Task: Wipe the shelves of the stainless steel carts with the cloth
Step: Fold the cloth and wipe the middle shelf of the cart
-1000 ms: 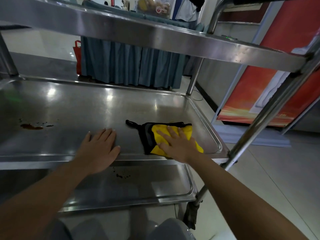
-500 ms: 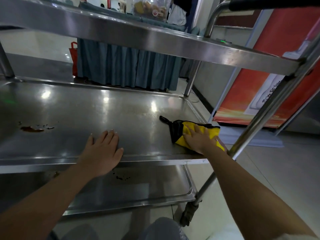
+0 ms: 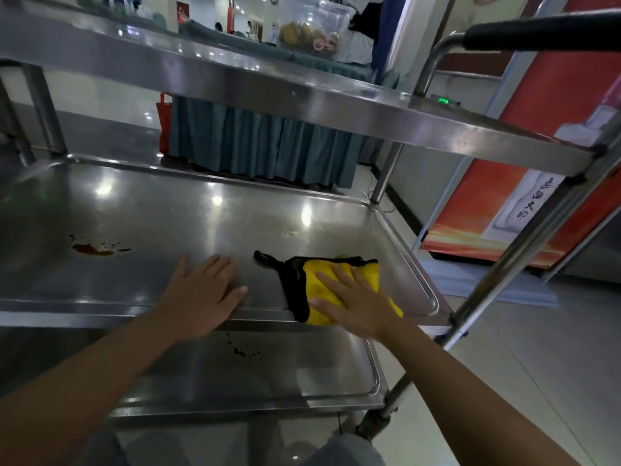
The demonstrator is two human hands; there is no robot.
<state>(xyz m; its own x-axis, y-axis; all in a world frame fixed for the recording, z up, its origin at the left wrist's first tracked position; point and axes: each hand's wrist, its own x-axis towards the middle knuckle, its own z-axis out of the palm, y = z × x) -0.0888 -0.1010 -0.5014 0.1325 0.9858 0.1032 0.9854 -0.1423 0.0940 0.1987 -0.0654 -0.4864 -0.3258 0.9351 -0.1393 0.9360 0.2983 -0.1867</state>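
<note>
A stainless steel cart fills the view, with three shelves. On its middle shelf lies a yellow cloth with black trim, near the front right corner. My right hand presses flat on the cloth, fingers spread. My left hand rests flat on the shelf's front edge, left of the cloth, holding nothing. A brown stain sits on the middle shelf at the left. Dark spots mark the bottom shelf.
The top shelf hangs low over the middle one. Cart posts stand at the right, with a black-gripped handle above. Behind are a teal-skirted table and a red banner. Tiled floor lies at the right.
My right hand slid the cloth to the shelf's right edge, then back left toward the middle. My left hand stayed on the front edge.
</note>
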